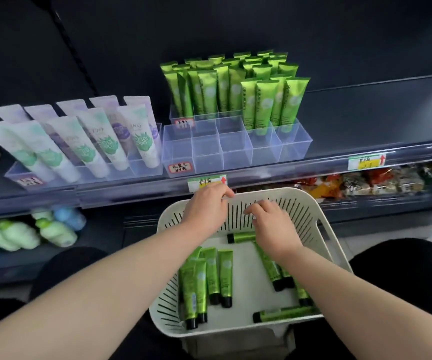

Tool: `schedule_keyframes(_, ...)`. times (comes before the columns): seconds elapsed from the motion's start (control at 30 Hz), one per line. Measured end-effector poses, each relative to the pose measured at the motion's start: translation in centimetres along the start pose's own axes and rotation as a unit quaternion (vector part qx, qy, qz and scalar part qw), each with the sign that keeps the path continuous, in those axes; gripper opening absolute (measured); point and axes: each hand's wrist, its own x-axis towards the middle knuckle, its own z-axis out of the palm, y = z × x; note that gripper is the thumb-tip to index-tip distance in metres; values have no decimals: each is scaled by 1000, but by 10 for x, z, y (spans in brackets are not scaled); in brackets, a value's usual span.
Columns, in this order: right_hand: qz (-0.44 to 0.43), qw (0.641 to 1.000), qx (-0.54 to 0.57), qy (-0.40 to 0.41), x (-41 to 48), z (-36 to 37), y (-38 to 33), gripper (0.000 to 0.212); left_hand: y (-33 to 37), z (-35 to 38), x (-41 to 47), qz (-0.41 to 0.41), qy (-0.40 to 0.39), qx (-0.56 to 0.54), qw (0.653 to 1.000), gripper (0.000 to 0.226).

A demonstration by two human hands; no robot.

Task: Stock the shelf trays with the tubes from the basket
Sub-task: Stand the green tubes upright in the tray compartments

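While the left hand grips the basket rim, the right hand hangs loose, empty. Best pinch one tube by its middle — stand it cap-down in the tray.

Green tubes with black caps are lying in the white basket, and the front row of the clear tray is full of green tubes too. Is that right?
Not quite. The head view shows the front row of the clear tray empty; the shelved green tubes stand only in the rows behind it. The capped tubes do lie in the white basket.
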Motion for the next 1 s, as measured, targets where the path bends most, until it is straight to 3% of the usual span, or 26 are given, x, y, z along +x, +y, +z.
schedule_keyframes(0.23,2,969,-14,-247,-29,50,6,37,-58,46,-18,-96,-201,104,969,35)
schedule_keyframes(0.53,-41,907,-73,-412,-13,102,-16,52,-87,68,-19,-144,-265,108,947,39)
schedule_keyframes(0.73,-14,893,-59,-446,-16,114,-14,43,-95,81,-17,-153,-270,98,946,36)
schedule_keyframes(0.87,7,896,-84,-436,-8,108,-10,24,-102,88,-17,-159,-271,95,945,39)
schedule_keyframes(1.0,82,912,-99,-389,-8,109,-11,51,-105,94,-20,-168,-287,106,937,38)
